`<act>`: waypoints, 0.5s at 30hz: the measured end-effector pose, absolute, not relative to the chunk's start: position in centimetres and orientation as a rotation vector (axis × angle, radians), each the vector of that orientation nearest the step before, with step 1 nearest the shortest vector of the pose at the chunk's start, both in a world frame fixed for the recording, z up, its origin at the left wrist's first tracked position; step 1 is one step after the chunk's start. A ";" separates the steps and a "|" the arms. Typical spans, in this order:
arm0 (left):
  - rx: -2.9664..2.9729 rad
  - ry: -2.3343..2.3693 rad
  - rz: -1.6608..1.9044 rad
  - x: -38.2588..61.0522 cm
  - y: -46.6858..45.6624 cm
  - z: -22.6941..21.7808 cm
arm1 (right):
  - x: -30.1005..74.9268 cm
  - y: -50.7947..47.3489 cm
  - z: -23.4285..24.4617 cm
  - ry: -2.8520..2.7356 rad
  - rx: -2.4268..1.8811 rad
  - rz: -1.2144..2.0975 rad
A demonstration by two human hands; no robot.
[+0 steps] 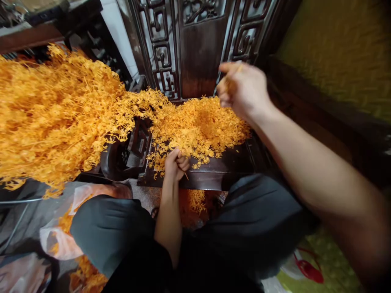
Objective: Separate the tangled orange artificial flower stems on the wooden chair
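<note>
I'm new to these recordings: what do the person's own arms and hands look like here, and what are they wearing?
Both arms are bare as far up as the view shows, with no sleeves in sight. The left hand and right hand wear no gloves, and I see no rings, watch or bracelet. The right hand is somewhat blurred. Dark trousers cover the knees.

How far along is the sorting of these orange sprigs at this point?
Looks done: a big heap of orange sprigs is piled at left. In hand: the left hand grips stems at the seat edge, and the right hand lifts a thin piece. Left: a smaller loose pile covers the dark wooden seat.
</note>
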State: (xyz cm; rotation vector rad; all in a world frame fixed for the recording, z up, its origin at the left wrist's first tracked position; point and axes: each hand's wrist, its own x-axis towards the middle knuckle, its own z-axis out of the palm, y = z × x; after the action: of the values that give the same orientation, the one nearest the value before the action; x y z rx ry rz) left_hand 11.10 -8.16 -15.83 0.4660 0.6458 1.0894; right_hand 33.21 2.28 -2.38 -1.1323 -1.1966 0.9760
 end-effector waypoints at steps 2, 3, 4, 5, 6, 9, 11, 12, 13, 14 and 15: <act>0.408 0.576 1.109 10.9 -7.9 -15.9 | 33.1 1.5 -4.3 -1.231 -1.203 1.158; 0.387 0.565 1.133 10.9 -7.8 -15.7 | 32.8 1.1 -5.4 -1.233 -1.238 1.224; 0.372 0.571 1.158 11.0 -7.6 -15.5 | 32.3 0.7 -6.3 -1.216 -1.272 1.270; 0.361 0.585 1.177 11.1 -7.5 -15.3 | 31.8 0.3 -7.1 -1.189 -1.304 1.299; 0.355 0.604 1.188 11.3 -7.4 -15.1 | 31.3 0.0 -7.6 -1.164 -1.328 1.310; 0.362 0.638 1.154 11.8 -7.2 -15.0 | 30.0 -0.8 -8.1 -1.232 -1.315 1.222; 0.381 0.639 1.116 12.2 -7.3 -15.0 | 29.4 -1.4 -7.7 -1.406 -1.256 1.071; 0.391 0.635 1.104 12.4 -7.4 -15.0 | 29.2 -1.6 -7.4 -1.513 -1.233 0.982; 0.402 0.627 1.103 12.7 -7.5 -15.0 | 29.2 -1.9 -7.1 -1.615 -1.226 0.887; 0.417 0.615 1.108 13.1 -7.7 -15.0 | 29.3 -1.9 -6.7 -1.706 -1.232 0.797; 0.436 0.601 1.114 13.4 -8.0 -15.0 | 29.6 -1.9 -6.2 -1.780 -1.250 0.718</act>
State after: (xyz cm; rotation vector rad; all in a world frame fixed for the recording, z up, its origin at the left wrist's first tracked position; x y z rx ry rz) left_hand 13.43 -8.00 -14.98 0.4358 0.6010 1.1135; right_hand 29.61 -1.86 -6.24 -1.2497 -1.7799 0.7178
